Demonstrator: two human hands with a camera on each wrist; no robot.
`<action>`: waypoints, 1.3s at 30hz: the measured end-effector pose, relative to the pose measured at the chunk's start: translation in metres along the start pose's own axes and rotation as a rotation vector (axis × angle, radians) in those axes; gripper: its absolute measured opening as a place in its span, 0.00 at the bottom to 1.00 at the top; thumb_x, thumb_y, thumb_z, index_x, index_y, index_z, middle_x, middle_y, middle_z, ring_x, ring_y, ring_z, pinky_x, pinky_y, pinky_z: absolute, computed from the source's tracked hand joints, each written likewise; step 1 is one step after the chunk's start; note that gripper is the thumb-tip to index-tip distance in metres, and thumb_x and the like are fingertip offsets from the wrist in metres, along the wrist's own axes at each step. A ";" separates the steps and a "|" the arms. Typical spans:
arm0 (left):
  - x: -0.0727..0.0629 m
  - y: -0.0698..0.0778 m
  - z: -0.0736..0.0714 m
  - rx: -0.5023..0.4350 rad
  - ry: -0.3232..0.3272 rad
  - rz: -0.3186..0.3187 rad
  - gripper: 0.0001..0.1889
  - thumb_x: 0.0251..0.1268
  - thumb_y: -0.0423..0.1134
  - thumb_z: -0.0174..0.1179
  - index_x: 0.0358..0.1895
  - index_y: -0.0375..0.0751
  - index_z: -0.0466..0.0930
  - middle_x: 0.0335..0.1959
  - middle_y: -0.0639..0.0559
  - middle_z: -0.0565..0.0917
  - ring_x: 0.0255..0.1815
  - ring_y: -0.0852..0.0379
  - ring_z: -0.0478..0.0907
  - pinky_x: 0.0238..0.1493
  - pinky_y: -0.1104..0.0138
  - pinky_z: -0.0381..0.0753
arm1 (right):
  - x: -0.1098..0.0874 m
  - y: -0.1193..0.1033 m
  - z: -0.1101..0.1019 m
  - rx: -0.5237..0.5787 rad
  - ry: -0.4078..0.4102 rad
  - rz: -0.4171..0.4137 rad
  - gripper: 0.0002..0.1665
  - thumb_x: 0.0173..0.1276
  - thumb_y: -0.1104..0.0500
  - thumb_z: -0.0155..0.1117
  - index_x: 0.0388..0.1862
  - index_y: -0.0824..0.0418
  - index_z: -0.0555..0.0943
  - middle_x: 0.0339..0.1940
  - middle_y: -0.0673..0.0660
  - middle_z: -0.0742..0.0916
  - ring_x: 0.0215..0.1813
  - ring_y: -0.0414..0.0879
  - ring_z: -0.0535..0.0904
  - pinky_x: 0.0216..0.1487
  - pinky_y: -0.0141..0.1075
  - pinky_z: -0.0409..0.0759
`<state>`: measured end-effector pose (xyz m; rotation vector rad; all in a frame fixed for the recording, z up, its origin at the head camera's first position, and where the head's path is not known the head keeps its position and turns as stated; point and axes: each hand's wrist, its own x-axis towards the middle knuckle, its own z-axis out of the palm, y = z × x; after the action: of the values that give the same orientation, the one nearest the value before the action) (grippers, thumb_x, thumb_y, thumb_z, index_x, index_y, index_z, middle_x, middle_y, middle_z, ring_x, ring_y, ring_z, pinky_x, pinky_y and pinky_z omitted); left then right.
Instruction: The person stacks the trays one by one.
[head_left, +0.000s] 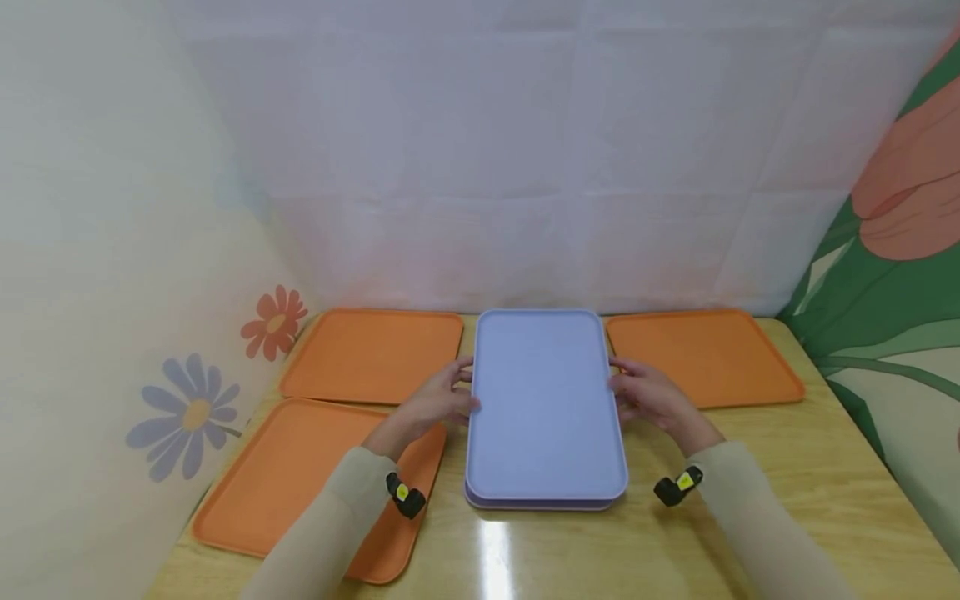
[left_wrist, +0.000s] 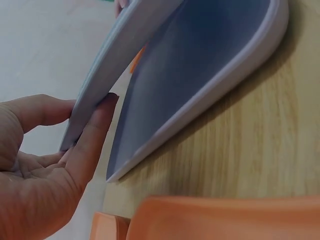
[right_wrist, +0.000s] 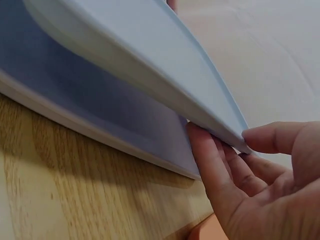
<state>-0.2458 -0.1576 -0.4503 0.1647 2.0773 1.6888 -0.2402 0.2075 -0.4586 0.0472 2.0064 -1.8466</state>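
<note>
A pale blue-violet rectangular tray [head_left: 547, 400] is held between both hands by its long sides. Just beneath it, a second tray of the same colour [left_wrist: 200, 65] lies on the table, with a gap between the two in both wrist views. My left hand [head_left: 438, 396] grips the upper tray's left edge, thumb on top and fingers underneath. On the opposite edge my right hand [head_left: 652, 396] pinches the rim the same way, as the right wrist view shows with the thumb [right_wrist: 272, 137] above. Most of the lower tray is hidden in the head view.
Two orange trays lie on the left, one at the back [head_left: 375, 354] and one nearer [head_left: 300, 475]. Another orange tray [head_left: 705, 358] is at the back right. The wooden table [head_left: 795, 483] ends at a white cloth backdrop [head_left: 525, 167], with flower-printed cloth at the sides.
</note>
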 end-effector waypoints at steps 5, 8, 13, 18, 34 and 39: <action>0.003 -0.003 -0.001 0.036 0.012 -0.032 0.44 0.62 0.24 0.61 0.80 0.39 0.50 0.63 0.33 0.67 0.52 0.43 0.78 0.44 0.53 0.87 | 0.004 0.004 0.003 -0.031 0.024 0.002 0.38 0.74 0.63 0.55 0.81 0.64 0.58 0.39 0.56 0.86 0.37 0.46 0.84 0.35 0.40 0.86; 0.004 -0.004 -0.002 0.052 0.018 -0.044 0.44 0.61 0.23 0.61 0.80 0.37 0.50 0.61 0.34 0.66 0.50 0.44 0.77 0.42 0.55 0.87 | 0.007 0.007 0.006 -0.037 0.027 -0.002 0.38 0.74 0.64 0.54 0.80 0.65 0.58 0.38 0.57 0.86 0.36 0.47 0.84 0.35 0.40 0.86; 0.005 -0.006 -0.002 0.067 0.020 -0.061 0.44 0.61 0.22 0.61 0.80 0.35 0.49 0.60 0.34 0.66 0.47 0.46 0.77 0.38 0.57 0.87 | 0.010 0.012 0.010 -0.045 0.032 0.003 0.38 0.73 0.64 0.54 0.80 0.66 0.57 0.39 0.57 0.86 0.38 0.47 0.83 0.37 0.41 0.86; 0.006 -0.007 -0.002 0.078 0.017 -0.090 0.44 0.61 0.21 0.61 0.80 0.36 0.50 0.61 0.35 0.65 0.48 0.46 0.76 0.38 0.57 0.86 | 0.011 0.014 0.013 -0.044 0.032 0.010 0.38 0.73 0.65 0.54 0.80 0.67 0.57 0.41 0.59 0.86 0.39 0.47 0.83 0.38 0.42 0.86; 0.011 -0.008 0.000 0.177 0.024 -0.133 0.44 0.60 0.21 0.61 0.80 0.36 0.51 0.62 0.32 0.68 0.48 0.44 0.79 0.41 0.54 0.88 | 0.016 0.012 0.018 -0.182 0.074 0.070 0.36 0.74 0.67 0.55 0.79 0.68 0.59 0.56 0.71 0.83 0.46 0.53 0.83 0.42 0.45 0.87; 0.012 -0.007 0.002 0.199 0.027 -0.149 0.45 0.58 0.20 0.61 0.80 0.35 0.51 0.60 0.32 0.69 0.45 0.44 0.80 0.39 0.54 0.88 | 0.016 0.010 0.020 -0.251 0.094 0.085 0.36 0.73 0.66 0.57 0.78 0.67 0.61 0.55 0.70 0.84 0.43 0.52 0.84 0.40 0.44 0.88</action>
<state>-0.2540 -0.1527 -0.4604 0.0485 2.2172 1.4041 -0.2465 0.1860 -0.4743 0.1467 2.2494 -1.5555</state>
